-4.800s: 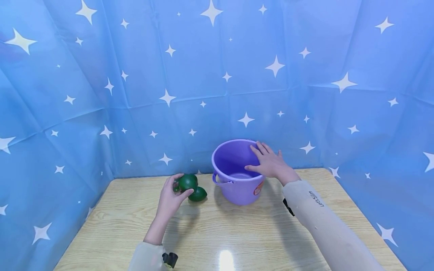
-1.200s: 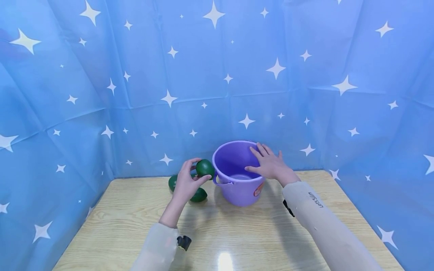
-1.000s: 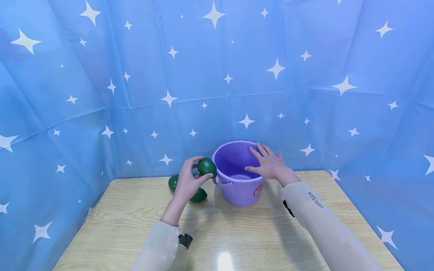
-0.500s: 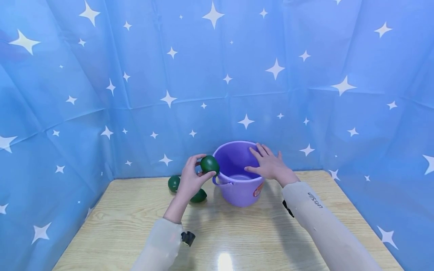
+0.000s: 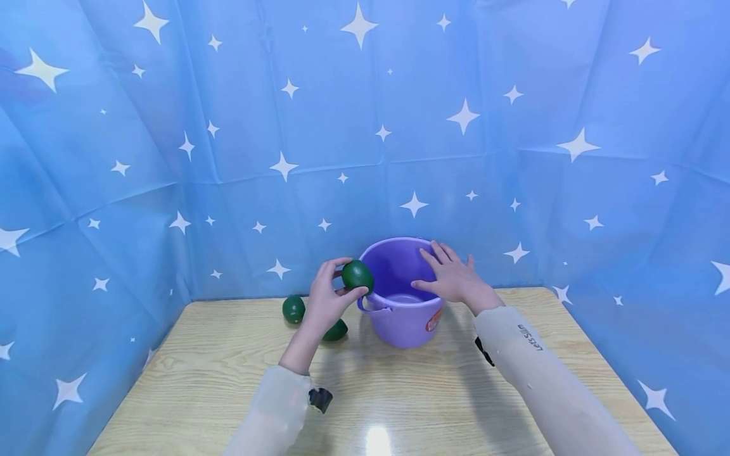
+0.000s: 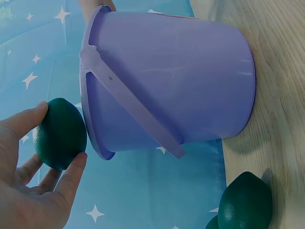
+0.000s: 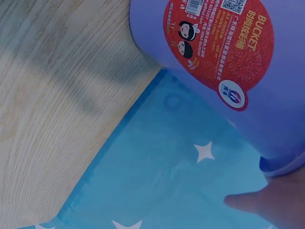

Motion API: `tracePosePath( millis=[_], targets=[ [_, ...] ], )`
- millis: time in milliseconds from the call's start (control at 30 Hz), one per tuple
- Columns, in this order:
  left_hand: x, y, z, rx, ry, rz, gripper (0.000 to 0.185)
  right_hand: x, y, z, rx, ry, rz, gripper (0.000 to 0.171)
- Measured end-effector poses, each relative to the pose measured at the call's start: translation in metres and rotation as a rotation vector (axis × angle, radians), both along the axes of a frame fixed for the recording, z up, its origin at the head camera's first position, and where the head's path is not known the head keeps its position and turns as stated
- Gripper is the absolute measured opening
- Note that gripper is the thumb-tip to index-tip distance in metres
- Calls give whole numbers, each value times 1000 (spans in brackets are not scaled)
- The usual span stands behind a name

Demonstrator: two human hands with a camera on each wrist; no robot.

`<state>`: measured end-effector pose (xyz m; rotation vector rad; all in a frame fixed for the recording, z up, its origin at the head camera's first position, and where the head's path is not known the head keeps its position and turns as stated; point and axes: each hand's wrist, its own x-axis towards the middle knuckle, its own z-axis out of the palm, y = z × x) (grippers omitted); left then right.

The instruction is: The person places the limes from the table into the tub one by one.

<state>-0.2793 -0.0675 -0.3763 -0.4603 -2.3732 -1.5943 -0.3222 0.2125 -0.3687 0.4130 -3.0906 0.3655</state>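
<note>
Head: left hand (image 5: 326,303) pinches a green avocado (image 5: 357,276) at the purple bucket's (image 5: 399,316) 9 o'clock rim; right hand (image 5: 453,278), fingers straight, rests on its 3 o'clock rim.
Left wrist: fingers (image 6: 71,176) curl round the avocado (image 6: 61,133); another avocado (image 6: 245,201) lies on the tabletop (image 6: 281,95).
Right wrist: bucket label (image 7: 219,43) visible.

The left hand (image 5: 327,297) is raised off the table, wrist bent up, thumb (image 6: 21,121) and curled fingers (image 6: 71,174) pinching a round green fruit (image 5: 357,275) at its tips. Its forearm, in a pale sleeve (image 5: 270,415), runs up from the lower middle, a small black clip at the cuff. The right hand (image 5: 453,278) lies palm down with fingers straight and spread, resting on the bucket (image 5: 399,316) rim. The right arm, also in a pale sleeve, stretches in from the lower right.
</note>
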Motion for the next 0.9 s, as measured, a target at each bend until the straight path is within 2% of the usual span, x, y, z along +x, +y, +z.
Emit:
tracePosePath(
  millis=[900],
  targets=[
    [-3, 5, 2, -16, -33, -9, 60, -2, 0, -2, 1, -6, 8, 88]
  ],
)
